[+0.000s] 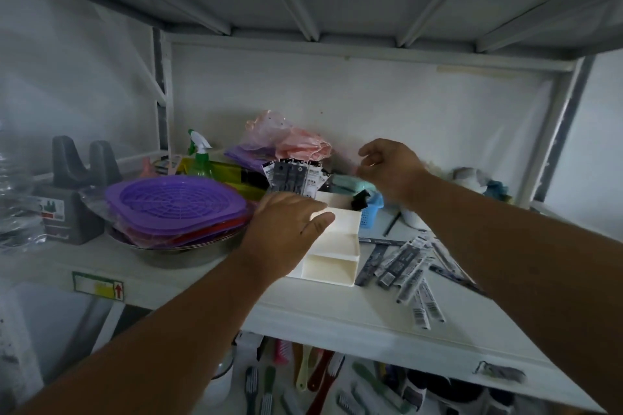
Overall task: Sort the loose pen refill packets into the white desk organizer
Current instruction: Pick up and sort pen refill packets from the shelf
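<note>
The white desk organizer (337, 256) stands in the middle of the shelf, tiered, with a low open tray at the front. Several refill packets (293, 177) stand upright in its back left compartment. More loose refill packets (409, 268) lie scattered on the shelf to its right. My left hand (286, 231) rests on the organizer's left side, thumb over the top edge, gripping it. My right hand (391, 170) hovers above the back right of the organizer, fingers loosely curled, with nothing visible in it.
Purple plastic baskets (175, 205) are stacked in a metal bowl left of the organizer. A green spray bottle (201, 158) and plastic bags (286, 138) sit behind. A small blue basket (371, 216) touches the organizer's right side. Combs and brushes hang below the shelf edge (371, 320).
</note>
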